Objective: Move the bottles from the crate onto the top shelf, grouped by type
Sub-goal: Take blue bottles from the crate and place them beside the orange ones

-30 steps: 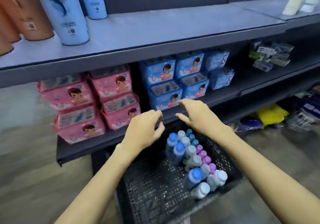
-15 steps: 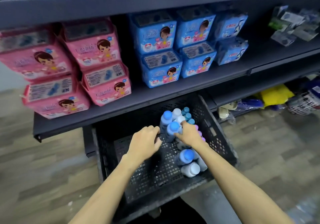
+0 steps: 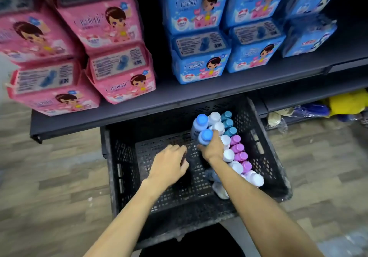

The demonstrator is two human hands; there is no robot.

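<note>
Right hand [image 3: 213, 150] grips a blue-capped bottle [image 3: 205, 136] near the crate [image 3: 123, 163]'s far wall.
Left hand [image 3: 169, 165] hovers alongside, relaxed (holding nothing).

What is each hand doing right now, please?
Left hand: open, holding nothing, over the crate.
Right hand: closed round a blue-capped bottle.

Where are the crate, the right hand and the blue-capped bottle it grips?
crate [image 3: 265, 157]: head view, right wall.
right hand [image 3: 213, 149]: head view, back of hand.
blue-capped bottle [image 3: 206, 135]: head view, its blue cap.
</note>
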